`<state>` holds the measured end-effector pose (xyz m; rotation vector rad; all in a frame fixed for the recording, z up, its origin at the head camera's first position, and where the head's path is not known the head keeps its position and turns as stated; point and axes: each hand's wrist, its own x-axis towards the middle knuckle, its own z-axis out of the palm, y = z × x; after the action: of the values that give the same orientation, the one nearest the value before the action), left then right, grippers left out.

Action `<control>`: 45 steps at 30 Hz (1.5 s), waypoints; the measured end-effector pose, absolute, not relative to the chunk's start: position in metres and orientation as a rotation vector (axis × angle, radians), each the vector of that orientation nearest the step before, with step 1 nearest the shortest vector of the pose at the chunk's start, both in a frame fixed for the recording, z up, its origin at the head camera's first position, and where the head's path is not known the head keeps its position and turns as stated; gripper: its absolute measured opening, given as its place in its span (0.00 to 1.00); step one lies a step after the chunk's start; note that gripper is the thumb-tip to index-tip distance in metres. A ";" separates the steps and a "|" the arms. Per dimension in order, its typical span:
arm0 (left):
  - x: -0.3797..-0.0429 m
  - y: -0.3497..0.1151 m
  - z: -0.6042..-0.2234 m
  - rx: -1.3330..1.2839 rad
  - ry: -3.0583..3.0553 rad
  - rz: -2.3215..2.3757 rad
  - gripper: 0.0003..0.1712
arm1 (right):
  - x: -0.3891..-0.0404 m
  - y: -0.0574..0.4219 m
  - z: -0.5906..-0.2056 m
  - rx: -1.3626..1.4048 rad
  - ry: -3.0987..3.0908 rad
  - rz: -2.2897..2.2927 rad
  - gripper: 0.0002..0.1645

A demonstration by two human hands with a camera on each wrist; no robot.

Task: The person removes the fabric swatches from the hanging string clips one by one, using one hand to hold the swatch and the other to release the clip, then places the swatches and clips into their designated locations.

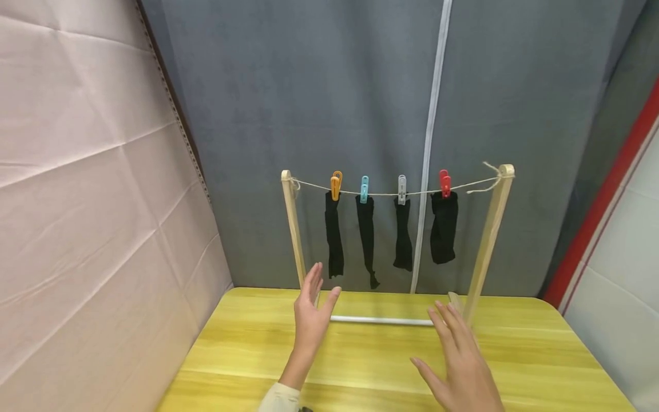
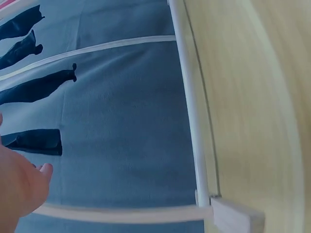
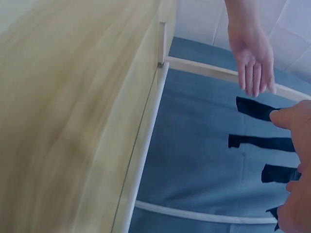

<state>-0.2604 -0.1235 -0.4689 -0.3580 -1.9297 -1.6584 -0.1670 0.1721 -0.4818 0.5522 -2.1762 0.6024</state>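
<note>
Several black socks hang from a string (image 1: 383,194) tied between two wooden posts. An orange clothespin (image 1: 336,185) holds the leftmost sock (image 1: 334,237), a blue clothespin (image 1: 364,189) the second sock (image 1: 366,229). The third sock (image 1: 403,237) hangs from a grey clothespin (image 1: 402,190), the rightmost sock (image 1: 444,229) from a red clothespin (image 1: 445,183). My left hand (image 1: 312,317) is raised before the left post with fingers extended, holding nothing. Lower right, my right hand (image 1: 460,366) spreads its fingers over the table, also holding nothing. Both hands stand apart from the socks.
The rack's left post (image 1: 292,223) and right post (image 1: 489,243) rise from the yellow wood-grain table (image 1: 370,366), joined low by a white bar (image 1: 381,320). A grey curtain (image 1: 309,86) hangs behind; a pale cloth wall (image 1: 103,200) stands at left.
</note>
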 end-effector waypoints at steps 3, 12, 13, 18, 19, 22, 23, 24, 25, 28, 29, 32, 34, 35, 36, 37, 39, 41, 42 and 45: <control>-0.269 -0.116 -0.465 -0.327 -1.940 -1.732 0.44 | -0.169 0.165 -0.479 0.585 -2.173 0.612 0.54; -0.296 -0.104 -0.461 -0.211 -1.954 -1.774 0.42 | -0.172 0.146 -0.467 0.649 -2.182 0.648 0.55; -0.298 -0.103 -0.461 -0.189 -1.960 -1.778 0.41 | -0.173 0.144 -0.465 0.658 -2.171 0.649 0.55; -0.305 -0.101 -0.462 -0.122 -1.947 -1.781 0.33 | -0.178 0.134 -0.453 0.703 -2.097 0.638 0.54; -0.305 -0.100 -0.462 -0.115 -1.941 -1.780 0.32 | -0.180 0.132 -0.450 0.717 -2.074 0.641 0.53; -0.307 -0.099 -0.462 -0.128 -1.920 -1.768 0.27 | -0.184 0.127 -0.441 0.741 -2.030 0.645 0.52; -0.308 -0.098 -0.462 -0.137 -1.911 -1.764 0.25 | -0.186 0.125 -0.438 0.750 -2.014 0.649 0.52; -0.309 -0.098 -0.462 -0.148 -1.901 -1.763 0.23 | -0.188 0.124 -0.434 0.759 -2.001 0.651 0.51; -0.309 -0.097 -0.462 -0.155 -1.893 -1.761 0.20 | -0.190 0.122 -0.431 0.763 -1.998 0.651 0.51; -0.310 -0.096 -0.463 -0.177 -1.853 -1.778 0.14 | -0.195 0.118 -0.419 0.768 -2.004 0.638 0.50; -0.310 -0.095 -0.463 -0.192 -1.837 -1.790 0.13 | -0.196 0.117 -0.416 0.768 -2.011 0.635 0.50; -0.308 -0.093 -0.465 -0.240 -1.801 -1.833 0.12 | -0.200 0.114 -0.406 0.761 -2.029 0.626 0.50; -0.307 -0.091 -0.466 -0.267 -1.786 -1.851 0.12 | -0.203 0.110 -0.401 0.761 -2.008 0.625 0.50; -0.307 -0.091 -0.467 -0.275 -1.782 -1.853 0.12 | -0.205 0.108 -0.399 0.761 -1.988 0.625 0.49; -0.307 -0.090 -0.468 -0.276 -1.780 -1.854 0.12 | -0.207 0.106 -0.396 0.757 -1.963 0.625 0.48; -0.307 -0.090 -0.468 -0.276 -1.777 -1.852 0.12 | -0.211 0.104 -0.393 0.753 -1.932 0.627 0.46; -0.307 -0.090 -0.469 -0.281 -1.772 -1.847 0.12 | -0.219 0.101 -0.385 0.737 -1.864 0.629 0.43; -0.307 -0.090 -0.469 -0.288 -1.762 -1.846 0.13 | -0.229 0.098 -0.375 0.712 -1.815 0.631 0.40; -0.308 -0.090 -0.468 -0.294 -1.757 -1.846 0.13 | -0.234 0.098 -0.370 0.701 -1.795 0.632 0.39; -0.310 -0.092 -0.466 -0.319 -1.746 -1.846 0.15 | -0.250 0.094 -0.353 0.676 -1.748 0.621 0.42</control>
<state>-0.3102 -0.0922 -0.4664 -0.3188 -1.7461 -1.8461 -0.2496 0.0945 -0.3530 0.6757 -1.7484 0.6207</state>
